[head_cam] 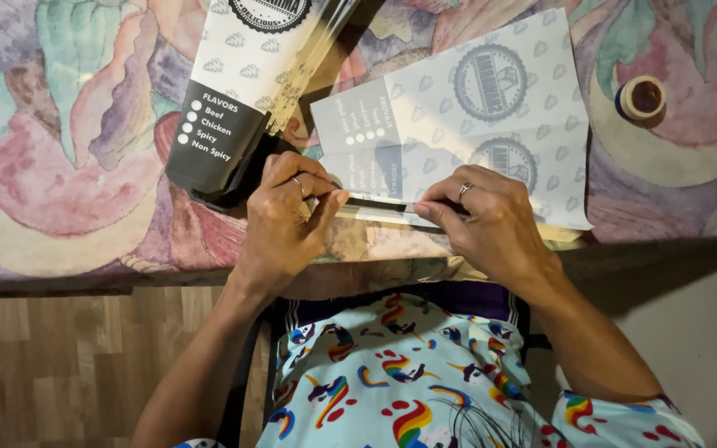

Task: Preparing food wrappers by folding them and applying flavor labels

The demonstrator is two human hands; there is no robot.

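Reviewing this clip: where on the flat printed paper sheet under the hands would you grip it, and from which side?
Probably the near long edge, from the person's side. The printed paper sheet lies flat on the patterned table, so only an edge can be pinched. Left hand and right hand already press along that folded near edge at the table's rim.

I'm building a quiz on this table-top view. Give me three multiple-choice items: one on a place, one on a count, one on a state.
1. Where is the tape roll?
A. far right of the table
B. on the floor
C. in the left hand

2. How many hands wear a ring?
A. none
B. one
C. two

3. The printed paper sheet lies
A. flat
B. crumpled
C. rolled up

A: it sits on the patterned tablecloth, at the right.
C: left hand and right hand each show one.
A: it is spread out, both hands pressing its near edge.
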